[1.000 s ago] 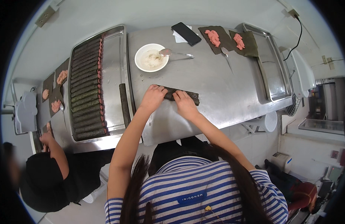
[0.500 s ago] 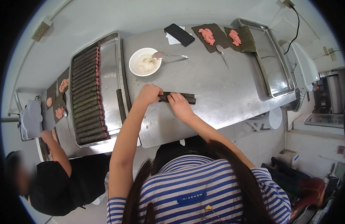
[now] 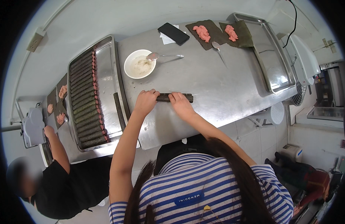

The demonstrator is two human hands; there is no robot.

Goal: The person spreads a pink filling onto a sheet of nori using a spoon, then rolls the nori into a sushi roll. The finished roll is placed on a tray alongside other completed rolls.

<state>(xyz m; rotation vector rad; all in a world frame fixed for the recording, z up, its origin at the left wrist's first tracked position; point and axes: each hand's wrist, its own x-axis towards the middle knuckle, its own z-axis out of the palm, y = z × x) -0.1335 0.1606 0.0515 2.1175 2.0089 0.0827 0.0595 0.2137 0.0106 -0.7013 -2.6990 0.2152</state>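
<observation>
A dark seaweed roll [image 3: 164, 98] lies crosswise on the metal table in front of me. My left hand [image 3: 146, 102] is closed on its left end, fingers bent over the top. Toward the other end, my right hand [image 3: 182, 106] presses its curled fingers on the roll, whose right tip [image 3: 189, 98] sticks out past them. Just beyond my hands is a white bowl [image 3: 127, 70] of pale, wet contents, with a metal spoon [image 3: 170, 56] resting across its rim. To the left, a metal tray [image 3: 109, 86] holds a row of seaweed rolls [image 3: 84, 100] with pink filling at their ends.
Seaweed sheets [image 3: 211, 41] with pink paste [image 3: 201, 33] lie at the far right, beside a spoon [image 3: 219, 53] and a second tray [image 3: 273, 69]. A black phone [image 3: 174, 34] lies at the back. Another person's arm [image 3: 58, 149] reaches in at left. A stool [image 3: 274, 114] stands under the table's right side.
The seaweed now shows as one narrower, tighter roll under my fingers, its loose flap gone. Both hands stay on it. The view has shifted slightly.
</observation>
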